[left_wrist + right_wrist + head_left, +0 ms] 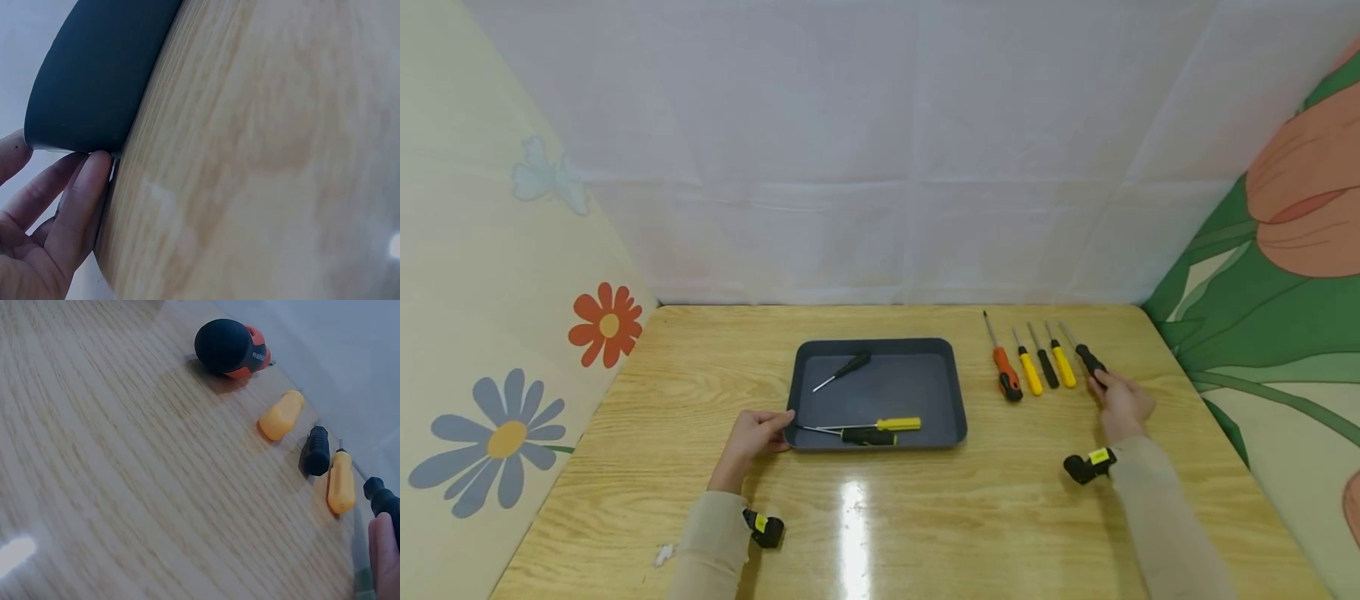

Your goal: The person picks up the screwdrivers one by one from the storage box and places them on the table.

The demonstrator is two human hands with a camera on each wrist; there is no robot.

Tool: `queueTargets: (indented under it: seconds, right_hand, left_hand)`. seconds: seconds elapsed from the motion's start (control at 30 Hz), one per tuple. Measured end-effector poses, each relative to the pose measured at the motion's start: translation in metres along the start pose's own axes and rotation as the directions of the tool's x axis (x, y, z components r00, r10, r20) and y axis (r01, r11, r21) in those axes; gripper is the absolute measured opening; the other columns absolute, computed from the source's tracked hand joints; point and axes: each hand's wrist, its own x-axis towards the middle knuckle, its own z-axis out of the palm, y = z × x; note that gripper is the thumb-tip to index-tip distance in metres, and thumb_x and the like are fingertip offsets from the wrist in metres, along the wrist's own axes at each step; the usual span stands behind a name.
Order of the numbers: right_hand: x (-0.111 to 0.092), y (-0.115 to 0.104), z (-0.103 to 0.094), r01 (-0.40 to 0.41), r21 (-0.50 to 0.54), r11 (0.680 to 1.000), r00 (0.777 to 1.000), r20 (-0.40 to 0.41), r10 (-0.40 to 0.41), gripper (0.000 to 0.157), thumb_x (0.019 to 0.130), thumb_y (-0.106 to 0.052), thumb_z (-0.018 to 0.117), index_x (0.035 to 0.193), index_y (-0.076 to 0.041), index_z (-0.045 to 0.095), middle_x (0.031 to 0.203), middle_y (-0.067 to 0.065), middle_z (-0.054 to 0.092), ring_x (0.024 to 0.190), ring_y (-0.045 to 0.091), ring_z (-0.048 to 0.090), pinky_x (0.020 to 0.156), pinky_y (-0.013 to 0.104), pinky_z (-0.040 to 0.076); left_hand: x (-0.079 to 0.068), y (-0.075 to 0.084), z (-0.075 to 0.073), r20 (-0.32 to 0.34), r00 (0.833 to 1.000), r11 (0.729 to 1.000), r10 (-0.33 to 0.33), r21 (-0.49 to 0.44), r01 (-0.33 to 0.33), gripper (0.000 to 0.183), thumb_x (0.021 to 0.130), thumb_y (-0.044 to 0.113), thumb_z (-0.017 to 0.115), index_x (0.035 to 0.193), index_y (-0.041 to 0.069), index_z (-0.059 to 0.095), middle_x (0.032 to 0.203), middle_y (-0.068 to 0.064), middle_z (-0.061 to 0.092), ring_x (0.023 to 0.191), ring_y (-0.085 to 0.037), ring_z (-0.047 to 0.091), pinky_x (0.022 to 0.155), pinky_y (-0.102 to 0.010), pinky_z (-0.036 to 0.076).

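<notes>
A dark grey tray [880,346] sits on the table, its front left corner pinched by my left hand [758,435]. In the left wrist view, the thumb and fingers [84,187] meet the tray's wall [94,81] at that corner. Inside the tray lie a small black screwdriver [853,363], a yellow-handled screwdriver [901,424] and a dark-handled screwdriver [868,437]. On the right, my right hand [1123,404] grips the handle of a black screwdriver [1087,358], at the right end of a row. The right wrist view catches only part of this handle [382,499] and some fingers.
Left of the held screwdriver lie an orange-and-black screwdriver [1004,371], a yellow one [1030,372], a slim black one [1047,367] and another yellow one [1063,365]. White cloth [880,208] hangs behind the wooden table [970,517]. A small white scrap [664,555] lies near the left forearm.
</notes>
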Motion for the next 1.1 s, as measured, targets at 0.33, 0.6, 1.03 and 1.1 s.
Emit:
queueTargets:
  seconds: [0.33,0.6,1.03,1.1]
  right_hand:
    - [0.004,0.005,0.003,0.025,-0.132,0.991,0.999,-0.024,-0.028,0.048,0.076,0.008,0.066,0.121,-0.003,0.055,0.124,0.01,0.047,0.084,0.008,0.061,0.07,0.017,0.052]
    - [0.008,0.011,0.003,0.135,-0.48,0.867,0.989,0.013,-0.146,0.038,0.082,-0.009,0.066,0.118,-0.005,0.053,0.116,0.011,0.049,0.071,0.002,0.059,0.063,0.011,0.05]
    - [0.017,0.017,0.002,0.273,-0.774,0.571,0.952,0.133,-0.275,0.046,0.086,-0.021,0.061,0.127,-0.002,0.051,0.128,0.017,0.047,0.115,0.028,0.043,0.098,0.039,0.038]
    - [0.016,0.016,0.002,0.28,-0.78,0.559,0.95,0.139,-0.28,0.046,0.086,-0.021,0.061,0.127,-0.001,0.052,0.127,0.017,0.048,0.115,0.029,0.044,0.098,0.039,0.038]
  left_hand:
    - [-0.002,0.001,0.0,-0.001,1.0,1.0,-0.013,-0.003,0.013,0.031,0.087,0.015,0.063,0.098,-0.014,0.064,0.073,-0.008,0.063,0.059,-0.013,0.059,0.059,-0.03,0.056]
    - [-0.001,0.001,0.0,-0.001,1.0,1.0,-0.01,-0.008,0.01,0.032,0.086,0.016,0.063,0.099,-0.014,0.064,0.073,-0.009,0.064,0.059,-0.013,0.06,0.057,-0.029,0.055]
    - [0.0,0.001,0.001,-0.013,0.999,1.0,-0.029,0.0,0.029,0.03,0.086,0.015,0.063,0.097,-0.012,0.065,0.072,-0.007,0.063,0.058,-0.013,0.059,0.057,-0.028,0.055]
    - [0.0,0.001,0.001,-0.015,0.999,1.0,-0.03,0.001,0.03,0.029,0.086,0.015,0.063,0.097,-0.012,0.065,0.072,-0.007,0.063,0.058,-0.013,0.059,0.057,-0.028,0.055]
